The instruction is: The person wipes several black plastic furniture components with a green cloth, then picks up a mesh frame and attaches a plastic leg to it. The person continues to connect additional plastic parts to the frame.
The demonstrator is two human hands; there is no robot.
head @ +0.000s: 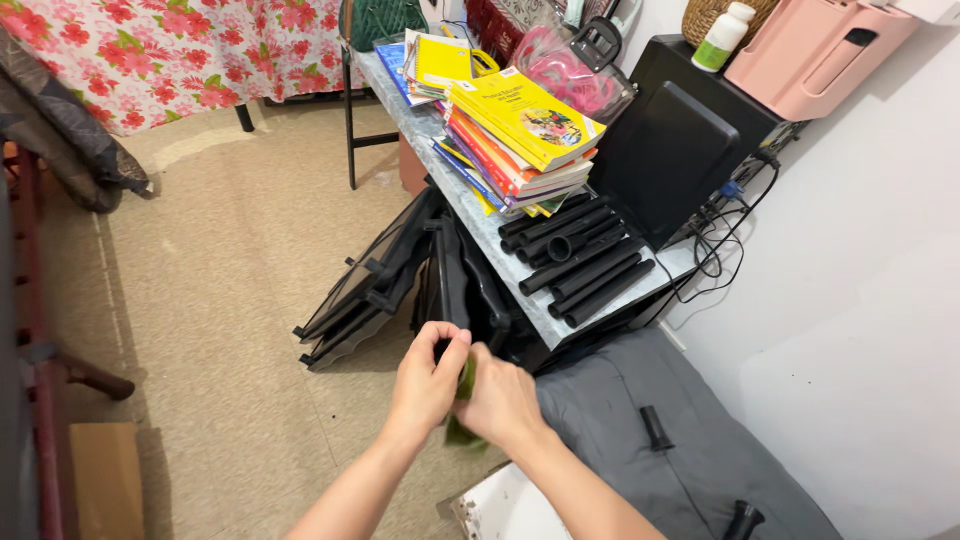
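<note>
- Beige carpet floor (230, 260) spreads left of the narrow table (455, 190) (books and black tubes (575, 262) on top).
- Left hand (425, 380) and right hand (503, 400) meet just below the table's near end, fingers curled around a small green thing (466, 378).

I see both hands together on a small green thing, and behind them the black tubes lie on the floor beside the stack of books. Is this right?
Not quite. In the head view the black tubes lie on the grey table, not on the floor, beside the stack of books. The rest holds: the left hand and the right hand are together on a small green thing.
</note>
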